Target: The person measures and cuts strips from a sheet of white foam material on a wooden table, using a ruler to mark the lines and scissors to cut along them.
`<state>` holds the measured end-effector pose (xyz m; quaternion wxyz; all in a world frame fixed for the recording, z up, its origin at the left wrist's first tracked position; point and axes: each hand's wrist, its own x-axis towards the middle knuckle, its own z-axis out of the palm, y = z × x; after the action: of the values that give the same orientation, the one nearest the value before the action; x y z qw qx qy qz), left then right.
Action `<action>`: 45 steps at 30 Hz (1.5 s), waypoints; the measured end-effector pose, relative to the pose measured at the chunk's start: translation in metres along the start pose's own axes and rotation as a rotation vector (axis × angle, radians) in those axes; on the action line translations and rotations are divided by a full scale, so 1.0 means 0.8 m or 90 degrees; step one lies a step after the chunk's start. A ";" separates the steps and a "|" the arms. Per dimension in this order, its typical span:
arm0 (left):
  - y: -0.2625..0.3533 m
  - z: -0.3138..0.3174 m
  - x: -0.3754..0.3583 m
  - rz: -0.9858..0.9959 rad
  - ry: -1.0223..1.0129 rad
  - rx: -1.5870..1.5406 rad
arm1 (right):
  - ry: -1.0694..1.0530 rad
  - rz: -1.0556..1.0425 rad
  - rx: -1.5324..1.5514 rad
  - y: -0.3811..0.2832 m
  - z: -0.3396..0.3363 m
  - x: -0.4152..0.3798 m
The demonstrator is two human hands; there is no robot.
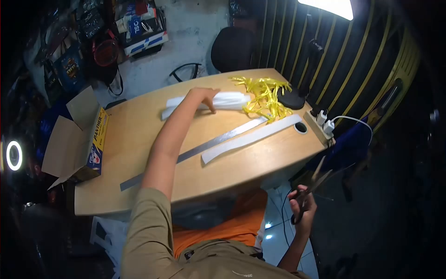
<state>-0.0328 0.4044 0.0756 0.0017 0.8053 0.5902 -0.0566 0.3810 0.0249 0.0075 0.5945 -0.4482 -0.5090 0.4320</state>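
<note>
My left hand (206,98) reaches across the desk and rests on a bundle of white strips (230,101), thumb and fingers spread over its middle. My right hand (304,207) is off the desk's front right edge, wrapped round the dark handles of a pair of scissors (314,182), whose blades are parted and point up. Yellow ribbons (267,95) lie in a tangle at the right end of the bundle. Nearer to me, a metal ruler (216,140) lies slantwise, with a single white strip (253,137) beside it.
An opened cardboard box (96,139) stands at the desk's (125,114) left end. At the right are a power strip with plugs (324,122), a cable hole (301,127) and a lamp's dark base (291,98). A dark chair (232,49) is behind.
</note>
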 end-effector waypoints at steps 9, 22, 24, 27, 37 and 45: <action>-0.044 -0.013 0.017 0.098 -0.141 -0.291 | -0.033 0.033 -0.009 0.010 -0.004 -0.009; -0.048 -0.026 0.005 0.099 -0.104 -0.301 | -0.010 0.049 0.014 0.003 -0.004 -0.006; -0.044 -0.023 0.005 0.106 -0.095 -0.259 | -0.008 0.056 0.005 0.003 -0.009 -0.009; -0.038 -0.026 0.000 0.104 -0.110 -0.282 | -0.002 0.077 0.002 0.003 -0.016 -0.014; -0.025 -0.045 -0.014 0.072 -0.115 -0.266 | 0.017 0.098 -0.010 0.001 -0.023 -0.015; -0.033 -0.035 -0.011 0.094 -0.088 -0.268 | -0.010 0.096 -0.025 0.003 -0.020 -0.011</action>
<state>-0.0579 0.4057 0.1059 0.2142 0.8226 0.5266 0.0131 0.3954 0.0154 0.0018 0.5474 -0.4936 -0.4866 0.4689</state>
